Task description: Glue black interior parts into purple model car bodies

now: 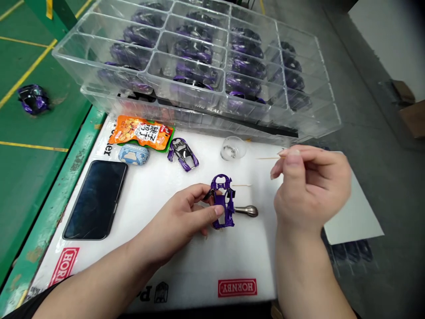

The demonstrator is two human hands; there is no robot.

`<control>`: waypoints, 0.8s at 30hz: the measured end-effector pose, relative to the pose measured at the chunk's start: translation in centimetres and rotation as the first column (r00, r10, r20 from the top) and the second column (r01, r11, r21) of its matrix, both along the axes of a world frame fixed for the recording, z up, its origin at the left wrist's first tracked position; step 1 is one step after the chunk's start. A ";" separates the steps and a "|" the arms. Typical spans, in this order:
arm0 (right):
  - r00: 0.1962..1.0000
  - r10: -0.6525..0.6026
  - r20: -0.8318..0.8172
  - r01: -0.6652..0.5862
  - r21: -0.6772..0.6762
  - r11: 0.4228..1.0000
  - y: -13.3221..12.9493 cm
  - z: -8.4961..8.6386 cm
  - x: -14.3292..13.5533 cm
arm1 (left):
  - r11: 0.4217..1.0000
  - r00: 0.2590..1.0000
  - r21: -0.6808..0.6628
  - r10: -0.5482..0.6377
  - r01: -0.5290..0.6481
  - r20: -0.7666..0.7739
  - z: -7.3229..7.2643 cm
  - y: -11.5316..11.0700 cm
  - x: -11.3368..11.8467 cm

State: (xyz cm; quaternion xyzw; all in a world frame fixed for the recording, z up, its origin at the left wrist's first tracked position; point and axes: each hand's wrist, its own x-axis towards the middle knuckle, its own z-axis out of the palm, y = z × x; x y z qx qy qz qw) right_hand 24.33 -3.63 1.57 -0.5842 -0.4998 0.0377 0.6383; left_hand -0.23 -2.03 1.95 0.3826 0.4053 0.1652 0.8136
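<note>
My left hand [186, 212] pinches a purple toy car body shell [229, 217], its hollow inner side facing me, over the white table surface. To the right, my right hand [308, 181] is raised with thumb and fingertips closed on a thin wooden stick [267, 158] that points left. A small clear cup [233, 149] with a little clear content stands just beyond the shell. Behind the shell, a cotton swab [245, 185] and a metal tool with a rounded end [249, 211] lie on the surface. Another purple and black car shell [184, 154] rests farther left.
Stacked clear divided trays [152, 66] full of purple car shells stand at the back. A phone [95, 199], a blue patterned case [133, 155] and an orange snack packet [141, 132] lie left. One shell [33, 99] sits on the green surface; a pale board [352, 212] is at right.
</note>
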 end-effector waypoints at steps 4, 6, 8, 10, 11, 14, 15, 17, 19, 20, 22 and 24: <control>0.992 -0.076 0.100 0.087 -0.112 0.990 1.9 -2.2 0.8 | 1.000 1.000 0.015 -0.007 0.008 -0.024 -0.1 0.1 0.0; 0.987 -0.044 0.153 0.071 -0.172 0.982 2.3 -3.0 0.6 | 1.000 0.999 0.015 0.005 -0.004 -0.034 -0.2 0.1 0.0; 0.978 -0.014 0.209 0.055 -0.194 0.979 2.5 -3.5 0.3 | 1.000 0.999 0.012 0.009 -0.008 -0.035 -0.3 0.2 0.0; 0.971 -0.004 0.241 0.051 -0.187 0.981 2.5 -3.6 0.0 | 1.000 1.000 0.010 0.001 -0.001 -0.022 -0.3 0.2 0.0; 0.968 -0.003 0.250 0.051 -0.186 0.981 2.5 -3.6 -0.1 | 1.000 1.000 0.008 -0.003 0.003 -0.018 -0.3 0.2 0.1; 0.958 -0.007 0.288 0.066 -0.196 0.978 2.4 -3.5 -0.1 | 1.000 1.000 -0.002 0.002 -0.002 -0.019 -0.2 0.2 0.1; 0.954 -0.009 0.300 0.073 -0.202 0.977 2.5 -3.5 0.0 | 1.000 1.000 -0.006 0.004 -0.004 -0.022 -0.2 0.2 0.2; 0.949 -0.010 0.316 0.079 -0.207 0.975 2.5 -3.6 0.0 | 1.000 1.000 -0.014 0.002 -0.003 -0.023 -0.1 0.2 0.2; 0.946 -0.012 0.324 0.084 -0.209 0.974 2.6 -3.7 0.1 | 1.000 1.000 -0.021 0.000 0.000 -0.021 -0.2 0.2 0.2; 0.945 -0.012 0.328 0.085 -0.210 0.974 2.6 -3.7 0.1 | 1.000 1.000 -0.021 0.000 -0.001 -0.018 -0.2 0.2 0.1; 0.943 -0.011 0.333 0.087 -0.215 0.973 2.7 -3.8 0.1 | 1.000 1.000 -0.024 0.000 0.000 -0.014 -0.3 0.1 0.1; 0.944 -0.006 0.330 0.082 -0.218 0.972 2.7 -3.9 0.1 | 1.000 1.000 -0.026 -0.002 0.002 -0.014 -0.4 0.1 0.0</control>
